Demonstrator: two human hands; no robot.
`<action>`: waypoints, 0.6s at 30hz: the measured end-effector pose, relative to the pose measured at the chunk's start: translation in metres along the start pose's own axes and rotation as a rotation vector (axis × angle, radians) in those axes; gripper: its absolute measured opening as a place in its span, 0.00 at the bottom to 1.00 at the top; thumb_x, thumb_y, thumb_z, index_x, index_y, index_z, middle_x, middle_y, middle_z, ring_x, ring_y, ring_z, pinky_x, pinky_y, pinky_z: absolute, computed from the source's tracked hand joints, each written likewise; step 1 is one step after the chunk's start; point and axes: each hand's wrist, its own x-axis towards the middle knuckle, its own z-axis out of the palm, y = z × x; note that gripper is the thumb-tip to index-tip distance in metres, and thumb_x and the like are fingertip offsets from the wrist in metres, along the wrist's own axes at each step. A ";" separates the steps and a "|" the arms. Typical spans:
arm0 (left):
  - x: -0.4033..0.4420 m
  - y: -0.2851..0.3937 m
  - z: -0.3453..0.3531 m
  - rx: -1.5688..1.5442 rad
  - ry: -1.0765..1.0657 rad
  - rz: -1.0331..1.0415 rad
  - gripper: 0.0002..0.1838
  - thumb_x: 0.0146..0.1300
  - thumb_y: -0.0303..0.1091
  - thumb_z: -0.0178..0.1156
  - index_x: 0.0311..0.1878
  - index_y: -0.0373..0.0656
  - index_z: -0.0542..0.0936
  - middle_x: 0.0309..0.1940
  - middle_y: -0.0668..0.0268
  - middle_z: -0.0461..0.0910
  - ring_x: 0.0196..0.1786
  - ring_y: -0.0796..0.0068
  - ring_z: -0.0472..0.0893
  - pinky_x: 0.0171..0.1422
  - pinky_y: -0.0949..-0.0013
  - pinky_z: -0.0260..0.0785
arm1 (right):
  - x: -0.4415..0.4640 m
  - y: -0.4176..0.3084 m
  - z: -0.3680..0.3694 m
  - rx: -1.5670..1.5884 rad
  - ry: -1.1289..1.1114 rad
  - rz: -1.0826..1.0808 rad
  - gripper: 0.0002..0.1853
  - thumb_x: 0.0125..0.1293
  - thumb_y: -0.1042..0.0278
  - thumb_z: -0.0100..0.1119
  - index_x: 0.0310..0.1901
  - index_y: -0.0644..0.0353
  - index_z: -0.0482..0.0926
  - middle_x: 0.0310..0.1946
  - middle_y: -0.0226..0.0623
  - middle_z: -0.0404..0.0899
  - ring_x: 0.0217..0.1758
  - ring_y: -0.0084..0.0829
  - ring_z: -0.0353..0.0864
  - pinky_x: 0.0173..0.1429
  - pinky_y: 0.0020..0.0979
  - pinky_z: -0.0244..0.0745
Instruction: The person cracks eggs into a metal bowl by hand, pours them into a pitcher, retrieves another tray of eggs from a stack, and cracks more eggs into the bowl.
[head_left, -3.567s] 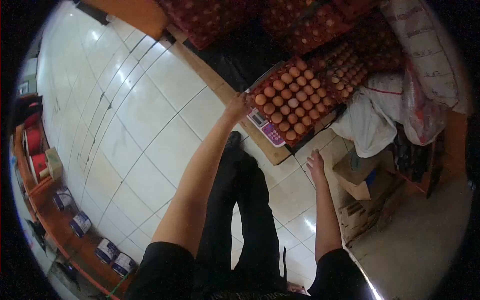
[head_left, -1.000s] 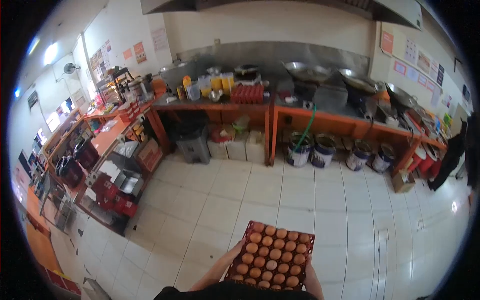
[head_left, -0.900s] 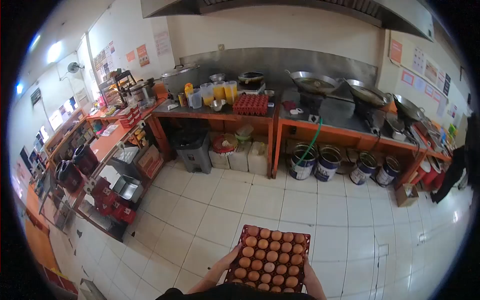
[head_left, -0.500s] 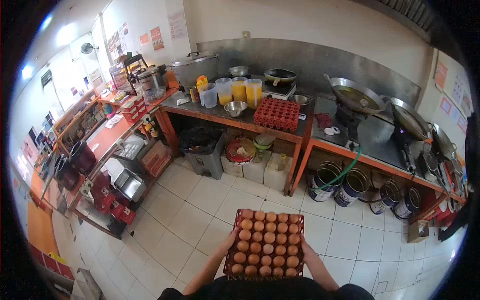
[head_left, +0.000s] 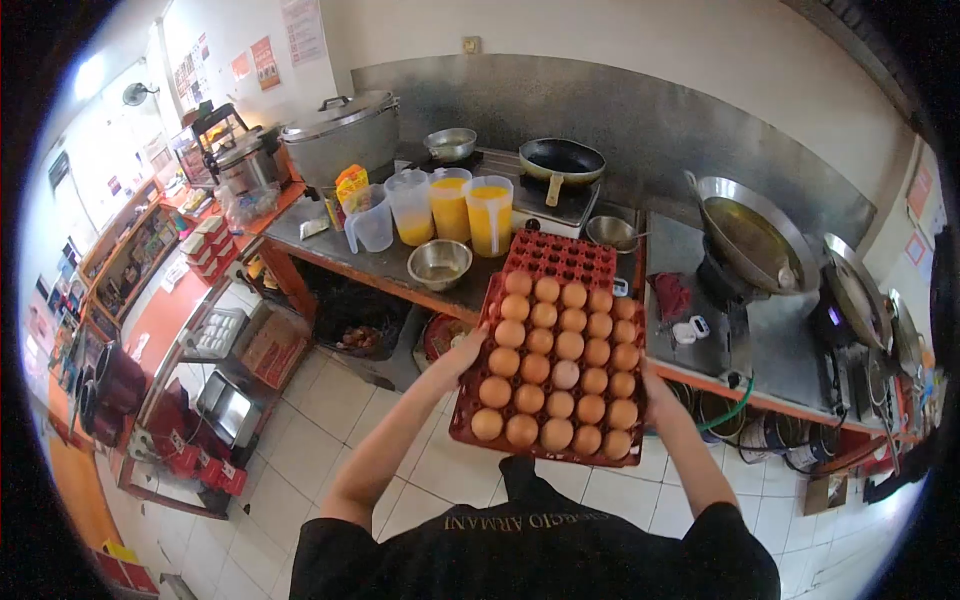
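The left hand [head_left: 466,352] grips the egg tray [head_left: 463,420] by its left edge, the right hand [head_left: 658,393] by its right; eggs [head_left: 566,375] fill it between them.

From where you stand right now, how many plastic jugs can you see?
4, all on the counter: the leftmost jug, then the second jug, third jug and rightmost jug, these three holding yellow liquid. Others could be hidden.

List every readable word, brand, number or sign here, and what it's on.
"GIORGIO ARMANI": upside down on the black shirt; its first letters are unclear.
Too small or blurred to read: print on the orange wall poster, yellow packet and red containers.
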 end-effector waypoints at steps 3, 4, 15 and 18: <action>0.076 0.028 -0.013 -0.024 -0.038 -0.048 0.29 0.72 0.53 0.39 0.65 0.39 0.63 0.60 0.59 0.70 0.58 0.66 0.73 0.63 0.64 0.66 | 0.054 -0.061 -0.005 -0.046 0.007 0.033 0.40 0.61 0.30 0.43 0.66 0.53 0.61 0.64 0.43 0.65 0.65 0.43 0.67 0.65 0.46 0.66; 0.093 0.036 -0.017 -0.024 -0.034 -0.034 0.29 0.72 0.53 0.39 0.65 0.39 0.63 0.60 0.59 0.70 0.58 0.66 0.73 0.63 0.64 0.66 | 0.065 -0.074 -0.003 -0.095 0.022 0.030 0.40 0.63 0.30 0.40 0.66 0.53 0.61 0.64 0.43 0.64 0.65 0.43 0.66 0.65 0.48 0.66; 0.184 0.046 -0.032 -0.087 -0.082 -0.143 0.29 0.72 0.53 0.34 0.70 0.47 0.54 0.63 0.59 0.66 0.60 0.66 0.71 0.62 0.62 0.67 | 0.151 -0.126 -0.018 -0.119 0.232 0.177 0.37 0.65 0.32 0.39 0.64 0.54 0.64 0.62 0.42 0.67 0.62 0.41 0.69 0.62 0.45 0.68; 0.196 0.041 -0.034 -0.054 -0.090 -0.073 0.30 0.72 0.54 0.34 0.71 0.48 0.53 0.64 0.59 0.65 0.61 0.66 0.71 0.61 0.62 0.68 | 0.158 -0.127 -0.020 -0.069 0.277 0.177 0.37 0.65 0.33 0.39 0.65 0.54 0.63 0.63 0.41 0.66 0.63 0.41 0.69 0.63 0.44 0.68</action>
